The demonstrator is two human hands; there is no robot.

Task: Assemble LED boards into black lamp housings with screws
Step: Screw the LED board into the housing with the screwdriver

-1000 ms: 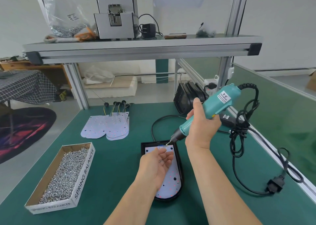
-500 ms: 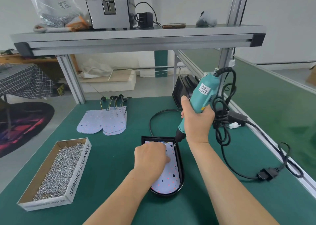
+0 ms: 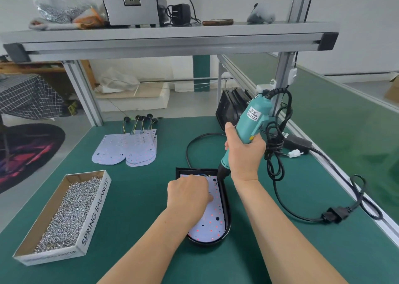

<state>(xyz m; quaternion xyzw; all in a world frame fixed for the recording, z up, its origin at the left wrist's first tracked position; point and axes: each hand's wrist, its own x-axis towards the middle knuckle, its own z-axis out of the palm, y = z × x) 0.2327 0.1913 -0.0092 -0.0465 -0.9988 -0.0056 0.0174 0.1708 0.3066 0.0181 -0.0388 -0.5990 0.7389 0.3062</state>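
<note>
On the left side of the green table [image 3: 140,197], a cardboard box [image 3: 95,210] is sitting full of little silver screws [image 3: 64,210]. Behind it, some spare white LED boards [image 3: 127,149] are lying flat in a small pile, with their wires pointing away from the person.

In the middle, the black lamp housing [image 3: 227,214] is lying on the table right in front of the person. A white LED board [image 3: 210,223] with red dots is sitting inside it. The left hand [image 3: 187,195] is resting on the far half of this board. Its fingers are curling under, and I cannot tell if they are holding anything.

To the right, the right hand [image 3: 244,154] is wrapping all its fingers tight around a blue-green electric screwdriver [image 3: 250,121]. The tool is standing almost straight up, leaning a little to the right. Its tip is touching the board at the far right corner, just beside the housing's wall.

A black cord [image 3: 278,145] is hanging in loops from the tool and running across the table. More black housings [image 3: 228,108] are standing behind the screwdriver.
</note>
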